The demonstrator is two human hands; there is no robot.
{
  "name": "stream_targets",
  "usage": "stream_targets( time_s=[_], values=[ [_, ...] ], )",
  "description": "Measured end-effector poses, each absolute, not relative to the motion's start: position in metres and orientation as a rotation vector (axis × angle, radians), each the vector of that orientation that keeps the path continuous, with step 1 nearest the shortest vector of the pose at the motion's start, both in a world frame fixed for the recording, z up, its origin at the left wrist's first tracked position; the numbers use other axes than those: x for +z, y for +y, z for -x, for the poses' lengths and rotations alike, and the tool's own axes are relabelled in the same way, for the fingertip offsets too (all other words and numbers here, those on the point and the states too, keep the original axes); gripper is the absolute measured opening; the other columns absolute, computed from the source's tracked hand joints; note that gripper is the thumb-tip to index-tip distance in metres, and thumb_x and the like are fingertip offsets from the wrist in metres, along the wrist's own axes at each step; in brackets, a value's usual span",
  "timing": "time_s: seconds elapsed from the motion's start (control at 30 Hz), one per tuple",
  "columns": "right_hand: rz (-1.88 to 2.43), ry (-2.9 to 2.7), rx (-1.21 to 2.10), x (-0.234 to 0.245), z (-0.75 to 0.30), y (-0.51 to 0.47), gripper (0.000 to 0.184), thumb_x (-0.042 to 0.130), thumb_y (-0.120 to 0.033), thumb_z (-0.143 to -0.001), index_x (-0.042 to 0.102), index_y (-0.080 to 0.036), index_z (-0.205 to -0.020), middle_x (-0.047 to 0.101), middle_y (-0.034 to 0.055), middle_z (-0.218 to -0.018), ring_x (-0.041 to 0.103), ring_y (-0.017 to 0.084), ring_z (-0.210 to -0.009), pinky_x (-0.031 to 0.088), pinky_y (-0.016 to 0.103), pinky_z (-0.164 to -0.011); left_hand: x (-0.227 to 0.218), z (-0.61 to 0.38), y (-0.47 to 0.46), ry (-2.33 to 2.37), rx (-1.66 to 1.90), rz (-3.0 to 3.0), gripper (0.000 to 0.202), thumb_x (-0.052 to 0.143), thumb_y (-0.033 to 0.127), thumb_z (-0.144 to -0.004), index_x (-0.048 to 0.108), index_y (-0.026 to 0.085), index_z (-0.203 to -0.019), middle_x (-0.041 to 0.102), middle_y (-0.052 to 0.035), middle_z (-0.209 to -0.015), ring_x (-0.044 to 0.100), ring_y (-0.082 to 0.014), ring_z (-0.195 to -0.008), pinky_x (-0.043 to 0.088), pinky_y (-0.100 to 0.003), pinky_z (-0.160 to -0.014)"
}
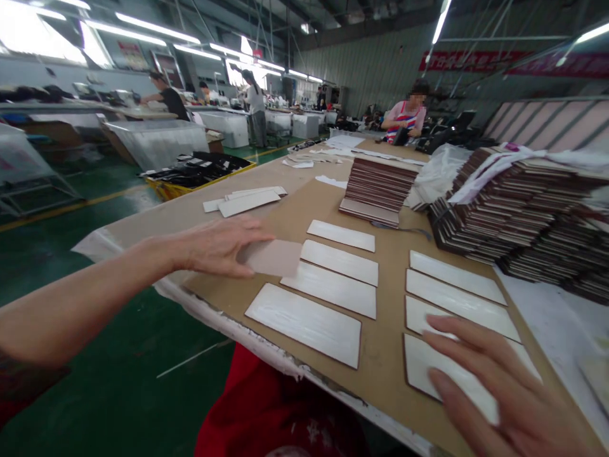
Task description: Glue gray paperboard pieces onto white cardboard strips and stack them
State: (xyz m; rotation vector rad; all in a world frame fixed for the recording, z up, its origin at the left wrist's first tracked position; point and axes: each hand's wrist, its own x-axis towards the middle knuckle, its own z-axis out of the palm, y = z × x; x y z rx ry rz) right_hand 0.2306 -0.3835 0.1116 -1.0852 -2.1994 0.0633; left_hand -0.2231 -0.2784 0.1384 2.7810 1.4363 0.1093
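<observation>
My left hand [223, 246] grips a thin beige-pink panel [271, 257] by its left end, thumb on the near side and fingers on the far side. The panel is slightly blurred, and its right end overlaps the white-faced strips [333, 289] of the middle column. Nearest me in that column lies a larger white-faced strip [304, 324] with a shiny surface. My right hand [514, 387] is open, fingers apart, over the right column; it partly hides the nearest white strip [447, 368]. Whether it touches that strip, I cannot tell.
A leaning stack of brown-edged panels [378, 190] stands behind the columns. Large piles of similar panels [528, 209] fill the right side. Loose pale strips [250, 202] lie at the table's left. Across the table a person [406, 117] works; a yellow-rimmed bin [195, 171] stands beyond the left edge.
</observation>
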Motion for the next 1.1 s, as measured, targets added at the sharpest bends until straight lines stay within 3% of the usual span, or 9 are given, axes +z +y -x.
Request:
stream_targets(
  time_s=[0.13, 0.23, 0.37, 0.53, 0.63, 0.77, 0.83, 0.93, 1.1],
  values=[
    [0.914, -2.511, 0.07, 0.109, -0.173, -0.374, 0.059, 0.067, -0.038, -0.094, 0.049, -0.013, -0.145, 0.039, 0.0184, -0.158, 0.03, 0.037, -0.148, 0.04, 0.057, -0.116, 0.132, 0.142, -0.316, 1.116, 0.167, -2.857, 0.07, 0.069, 0.044, -0.082, 0.048, 0.026, -0.146, 0.059, -0.0108, -0.124, 0.057, -0.0298, -0.112, 0.046, -0.04, -0.098],
    [0.957, -2.64, 0.053, 0.102, -0.154, -0.365, 0.069, 0.071, -0.042, -0.091, 0.048, -0.007, -0.146, 0.036, 0.0217, -0.16, 0.029, 0.041, -0.147, 0.037, 0.061, -0.116, 0.131, 0.112, -0.33, 1.02, 0.198, -2.867, 0.064, 0.068, 0.04, -0.082, 0.051, 0.024, -0.142, 0.06, -0.0104, -0.117, 0.057, -0.0288, -0.108, 0.048, -0.039, -0.092],
    [0.992, -2.689, 0.032, 0.097, -0.154, -0.364, 0.063, 0.067, -0.036, -0.094, 0.048, -0.008, -0.147, 0.044, 0.0208, -0.155, 0.043, 0.038, -0.136, 0.041, 0.06, -0.111, 0.127, 0.102, -0.33, 1.001, 0.199, -2.87, 0.058, 0.068, 0.039, -0.082, 0.055, 0.022, -0.135, 0.061, -0.0105, -0.112, 0.058, -0.0286, -0.103, 0.049, -0.04, -0.09],
    [0.981, -2.686, 0.076, 0.092, -0.151, -0.362, 0.061, 0.068, -0.03, -0.092, 0.05, -0.008, -0.146, 0.048, 0.0201, -0.153, 0.045, 0.037, -0.134, 0.043, 0.059, -0.11, 0.119, 0.099, -0.325, 0.99, 0.186, -2.862, 0.059, 0.07, 0.035, -0.078, 0.057, 0.02, -0.134, 0.063, -0.0113, -0.11, 0.059, -0.0297, -0.104, 0.049, -0.042, -0.095],
    [0.958, -2.644, 0.045, 0.091, -0.156, -0.354, 0.055, 0.063, -0.025, -0.093, 0.052, -0.007, -0.144, 0.05, 0.021, -0.15, 0.047, 0.037, -0.133, 0.043, 0.058, -0.111, 0.123, 0.107, -0.322, 1.013, 0.266, -2.868, 0.066, 0.07, 0.04, -0.081, 0.051, 0.024, -0.141, 0.061, -0.0109, -0.125, 0.057, -0.0308, -0.115, 0.045, -0.045, -0.103],
    [1.068, -2.388, 0.029, 0.091, -0.189, -0.339, 0.052, 0.063, -0.03, -0.095, 0.054, -0.016, -0.144, 0.058, 0.0165, -0.142, 0.054, 0.035, -0.129, 0.046, 0.058, -0.11, 0.127, 0.143, -0.324, 1.37, 0.769, -2.718, 0.062, 0.062, 0.05, -0.09, 0.045, 0.033, -0.147, 0.053, -0.0035, -0.144, 0.048, -0.0306, -0.132, 0.035, -0.049, -0.115],
    [1.204, -2.251, 0.102, 0.087, -0.212, -0.336, 0.05, 0.064, -0.037, -0.095, 0.057, -0.021, -0.142, 0.059, 0.0141, -0.142, 0.056, 0.034, -0.129, 0.048, 0.057, -0.109, 0.117, 0.166, -0.329, 1.63, 0.985, -2.453, 0.047, 0.057, 0.047, -0.094, 0.054, 0.031, -0.138, 0.06, -0.0024, -0.134, 0.056, -0.0272, -0.123, 0.042, -0.046, -0.109],
    [1.341, -2.233, 0.322, 0.079, -0.234, -0.339, 0.047, 0.064, -0.043, -0.096, 0.06, -0.028, -0.14, 0.057, 0.0096, -0.146, 0.055, 0.032, -0.132, 0.052, 0.054, -0.107, 0.085, 0.192, -0.341, 1.748, 0.98, -2.186, 0.031, 0.052, 0.04, -0.097, 0.064, 0.026, -0.121, 0.068, -0.0038, -0.119, 0.064, -0.0234, -0.108, 0.05, -0.04, -0.099],
    [1.265, -2.344, 0.495, 0.073, -0.226, -0.348, 0.046, 0.064, -0.042, -0.095, 0.061, -0.03, -0.139, 0.057, 0.0083, -0.147, 0.055, 0.031, -0.133, 0.054, 0.052, -0.104, 0.036, 0.203, -0.354, 1.732, 0.779, -2.146, 0.033, 0.05, 0.04, -0.098, 0.064, 0.024, -0.124, 0.068, -0.0068, -0.124, 0.062, -0.0253, -0.115, 0.05, -0.043, -0.102]
  ],
)
